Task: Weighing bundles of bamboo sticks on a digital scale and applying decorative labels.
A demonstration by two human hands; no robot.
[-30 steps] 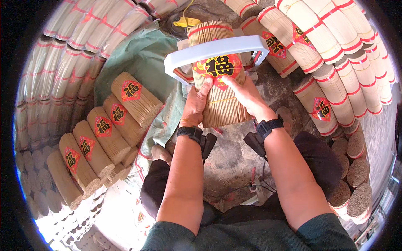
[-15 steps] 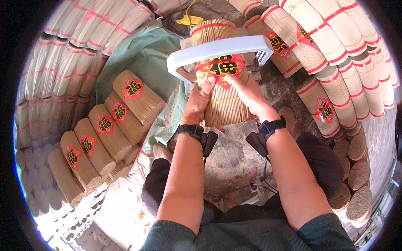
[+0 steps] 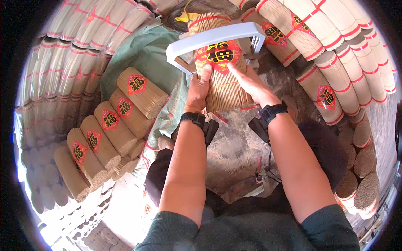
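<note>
A thick bundle of thin sticks (image 3: 226, 90) is held between my two hands, tilted under a pale blue-grey arched machine frame (image 3: 209, 37). It bears a red diamond label (image 3: 218, 54) with a dark character and is tied with a thin yellow band and a red band near its far end. My left hand (image 3: 197, 92) is closed round its left side, thumb on the label's lower edge. Gripping the right side, my right hand (image 3: 253, 85) has its thumb pointing at the label; its other fingers are hidden. A red strip (image 3: 250, 108) shows by the bundle's near end.
Several labelled stick bundles (image 3: 109, 119) lie in a row at left beside a green cloth (image 3: 140, 48). Plastic-wrapped bundles (image 3: 63, 58) are stacked at far left. More red-banded bundles (image 3: 335, 79) are piled at right. A yellow object (image 3: 186, 17) lies behind the machine.
The bundle's near end has moved a little farther from me, with both hands still on it. The red strip now shows at its near end. The whole view has shifted slightly.
</note>
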